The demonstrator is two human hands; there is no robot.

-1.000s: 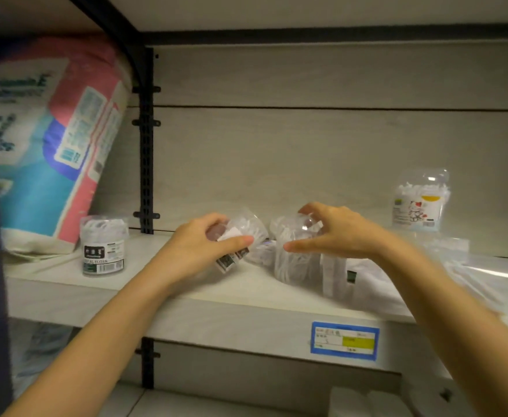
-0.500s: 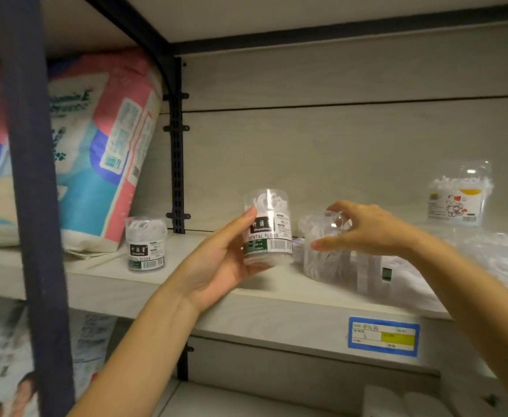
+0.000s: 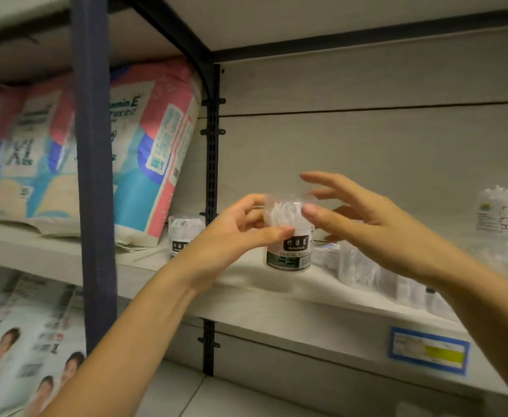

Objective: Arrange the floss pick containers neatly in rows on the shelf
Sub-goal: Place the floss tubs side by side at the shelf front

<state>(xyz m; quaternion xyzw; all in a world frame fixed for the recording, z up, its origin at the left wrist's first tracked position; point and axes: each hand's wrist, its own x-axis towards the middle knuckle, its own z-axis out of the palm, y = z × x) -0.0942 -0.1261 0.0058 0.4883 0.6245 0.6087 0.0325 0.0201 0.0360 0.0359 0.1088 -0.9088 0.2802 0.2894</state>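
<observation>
Clearly visible in the middle is one floss pick container (image 3: pixel 288 245): a small round tub of clear plastic, standing upright, full of white picks, with a dark label and a green band low on its wall. It is over the front part of the shelf (image 3: pixel 276 296); whether its base touches the board, I cannot tell. A second container (image 3: pixel 183 233) of the same kind stands on the shelf at 9 o'clock from it, just beside the black slotted upright (image 3: pixel 212 176). At 4 o'clock, partly behind the right wrist, is another clear tub (image 3: pixel 352 266), blurred, and flat clear bags (image 3: pixel 409 290) lie near it. Far at 3 o'clock stands a clear pack with a cartoon figure (image 3: pixel 505 215). Big diaper packs (image 3: pixel 156 139) lean at 10 o'clock, and a dark blue post (image 3: pixel 93 176) crosses the view in front of them. A blue and yellow price label (image 3: pixel 428 350) is on the shelf edge at 5 o'clock.

The left hand (image 3: pixel 231 239) enters from 7 o'clock and grips the held container from its left side, thumb across the front above the label, fingers curled behind. The right hand (image 3: pixel 376 227) enters from 4 o'clock with its fingers spread, holding nothing. One fingertip is at the upper right of the container, near the lid, but contact is not sure.
</observation>
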